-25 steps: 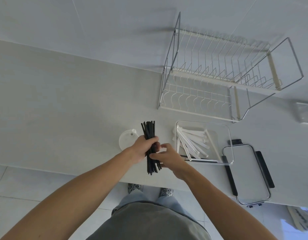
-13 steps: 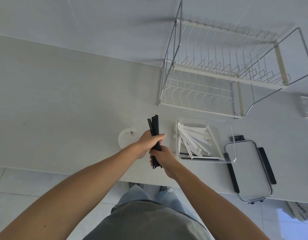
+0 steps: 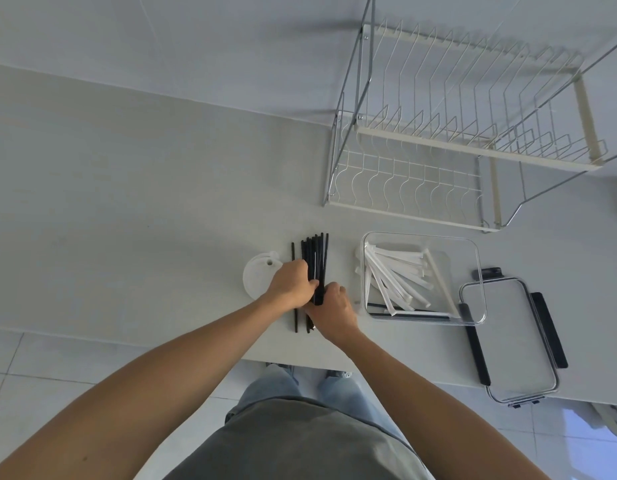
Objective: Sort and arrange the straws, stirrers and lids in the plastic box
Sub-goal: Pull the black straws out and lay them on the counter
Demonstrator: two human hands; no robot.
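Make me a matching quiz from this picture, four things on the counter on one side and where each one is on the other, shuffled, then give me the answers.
Things
1. black stirrers
2. white wrapped straws
3. white lids
4. box lid with black clips

Places
A. on the counter just left of the left hand
B. inside the clear plastic box
C. gripped between the left hand and the right hand
D. on the counter to the right of the clear plastic box, overlapping its near right corner

Pairs: 1-C, 2-B, 3-A, 4-D
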